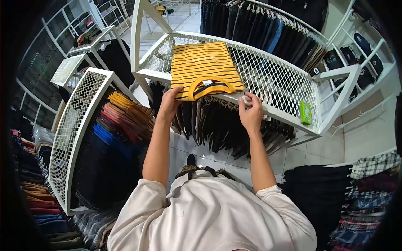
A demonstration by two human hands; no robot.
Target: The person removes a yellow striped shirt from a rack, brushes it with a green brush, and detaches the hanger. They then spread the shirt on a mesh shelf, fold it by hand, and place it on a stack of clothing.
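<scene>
A folded yellow T-shirt (205, 62) with dark stripes lies flat on a white mesh shelf (278, 90), its collar toward me. Small pale lettering runs across its chest, and a white label shows inside the neck. At the shirt's near left corner, my left hand (168, 102) is closed on the edge, thumb on top; its other fingers are partly hidden. My right hand (251, 111) is beside the near right corner, at the shelf's front rail, fingers loosely bent and thumb apart. No cloth shows between them.
A small green packet (306, 113) sits at the shelf's right end. Dark trousers (209, 125) hang beneath the shelf, and jeans (259, 29) hang behind it. On the left stands a mesh-topped rack (79, 121) of coloured garments. Plaid shirts (368, 196) hang at lower right.
</scene>
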